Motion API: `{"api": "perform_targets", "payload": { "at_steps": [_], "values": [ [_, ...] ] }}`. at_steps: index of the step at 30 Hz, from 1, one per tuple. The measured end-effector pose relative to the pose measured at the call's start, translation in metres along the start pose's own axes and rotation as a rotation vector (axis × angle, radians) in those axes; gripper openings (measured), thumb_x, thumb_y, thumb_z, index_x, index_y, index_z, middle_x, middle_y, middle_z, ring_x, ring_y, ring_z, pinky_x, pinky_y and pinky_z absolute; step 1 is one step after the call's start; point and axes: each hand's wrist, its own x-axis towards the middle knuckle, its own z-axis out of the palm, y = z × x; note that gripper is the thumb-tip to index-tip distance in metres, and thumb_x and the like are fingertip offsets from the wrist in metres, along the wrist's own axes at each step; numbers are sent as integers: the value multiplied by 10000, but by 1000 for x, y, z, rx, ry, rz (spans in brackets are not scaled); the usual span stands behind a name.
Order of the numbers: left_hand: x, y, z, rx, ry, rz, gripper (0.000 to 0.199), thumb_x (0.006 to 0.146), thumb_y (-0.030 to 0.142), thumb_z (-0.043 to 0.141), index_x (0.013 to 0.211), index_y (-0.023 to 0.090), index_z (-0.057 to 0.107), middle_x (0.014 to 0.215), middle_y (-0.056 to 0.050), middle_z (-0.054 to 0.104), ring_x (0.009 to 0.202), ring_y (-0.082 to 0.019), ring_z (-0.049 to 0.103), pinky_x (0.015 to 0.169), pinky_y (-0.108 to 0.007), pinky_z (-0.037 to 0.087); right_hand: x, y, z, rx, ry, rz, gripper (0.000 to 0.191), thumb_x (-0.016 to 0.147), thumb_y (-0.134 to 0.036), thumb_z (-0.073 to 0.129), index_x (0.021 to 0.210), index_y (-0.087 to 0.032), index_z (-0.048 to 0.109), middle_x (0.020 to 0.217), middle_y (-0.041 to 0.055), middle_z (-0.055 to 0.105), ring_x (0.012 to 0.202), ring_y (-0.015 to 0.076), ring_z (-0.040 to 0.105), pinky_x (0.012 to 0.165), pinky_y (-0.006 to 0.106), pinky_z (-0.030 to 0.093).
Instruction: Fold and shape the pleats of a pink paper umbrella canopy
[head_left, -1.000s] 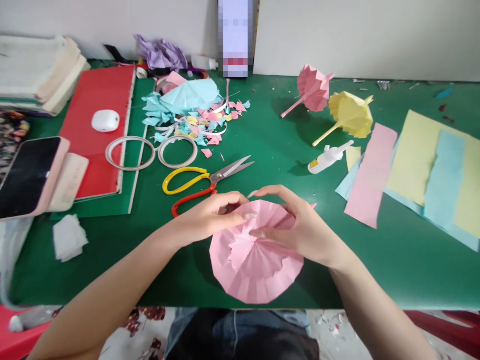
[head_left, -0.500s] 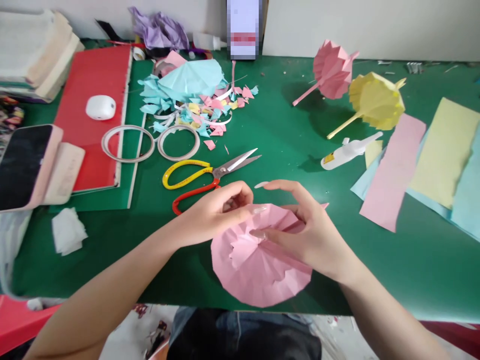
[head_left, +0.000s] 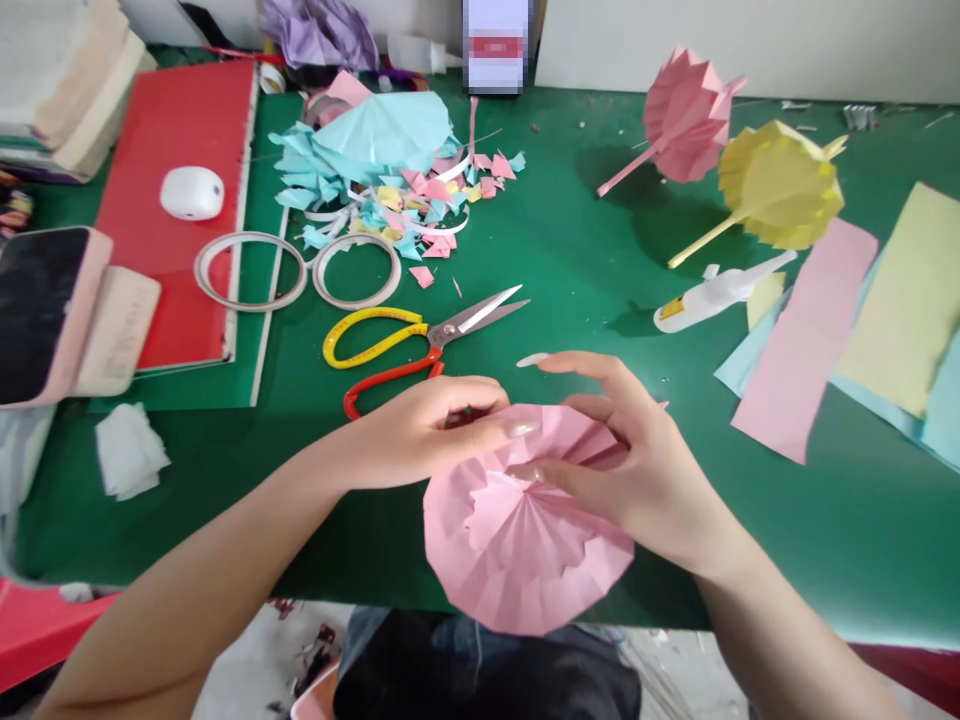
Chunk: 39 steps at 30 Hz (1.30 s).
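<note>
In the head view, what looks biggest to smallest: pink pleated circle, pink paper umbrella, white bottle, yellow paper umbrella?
1. Pink pleated circle, nearest the camera
2. Yellow paper umbrella
3. Pink paper umbrella; farther back, so true size is unsure
4. White bottle

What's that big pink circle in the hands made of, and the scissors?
The pink circle looks like matte paper: it has crisp folds and a thin edge. The scissors have shiny grey blades, probably steel, since they catch light; the smooth, coloured handles might be plastic.
</note>
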Motion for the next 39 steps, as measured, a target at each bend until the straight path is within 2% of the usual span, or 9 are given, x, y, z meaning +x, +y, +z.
{"api": "perform_targets", "payload": {
  "at_steps": [8, 14, 21, 25, 32, 36, 39],
  "values": [
    [5, -8, 3, -142, -87, -40, 358, 817, 476, 518, 640, 177, 433, 622, 43, 327, 553, -86, 357, 459, -204, 280, 0, -1, 0, 56, -44, 19, 569, 738, -78, 613, 1229, -290, 417, 749, -46, 619, 551, 93, 575, 456, 190, 430],
    [5, -6, 4, -216, -118, -56, 275, 799, 399, 574, 670, 169, 493, 638, 44, 377, 578, -86, 392, 486, -196, 317, -1, -4, -1, 18, -3, 14, 533, 740, -122, 631, 1215, -266, 437, 696, -48, 599, 471, 86, 519, 414, 208, 401],
    [4, -2, 1, -303, -177, -67, 159, 798, 319, 589, 754, 169, 563, 714, 26, 461, 675, -106, 460, 584, -214, 376, -2, -7, -2, -14, 23, -22, 511, 739, -110, 650, 1183, -271, 453, 732, -37, 623, 541, 99, 546, 479, 217, 434],
    [4, -4, 2, -314, -182, -75, 169, 790, 329, 598, 752, 166, 575, 709, 19, 478, 672, -111, 468, 578, -219, 375, -2, -6, -2, -20, 24, -35, 533, 724, -89, 647, 1186, -269, 453, 743, -31, 625, 547, 106, 556, 475, 223, 434],
    [4, -8, 5, -271, -138, -47, 196, 810, 337, 581, 730, 163, 536, 679, 39, 392, 640, -96, 421, 540, -202, 342, -2, -3, -2, -32, 61, -56, 552, 715, -97, 672, 1192, -268, 453, 745, -38, 613, 571, 104, 563, 499, 218, 451],
    [3, -4, 4, -189, -128, -52, 222, 811, 342, 575, 704, 158, 515, 696, 35, 390, 635, -93, 419, 532, -201, 344, -1, -2, -1, -13, 85, -71, 560, 700, -81, 675, 1186, -258, 460, 755, -38, 614, 565, 95, 558, 473, 200, 441],
    [3, -4, 2, -117, -72, -33, 223, 815, 348, 559, 701, 160, 519, 696, 31, 383, 619, -92, 405, 512, -199, 331, 1, -1, -1, -9, 46, -25, 583, 698, -97, 685, 1207, -265, 454, 750, -37, 609, 523, 86, 535, 436, 195, 428]
  ]
}}
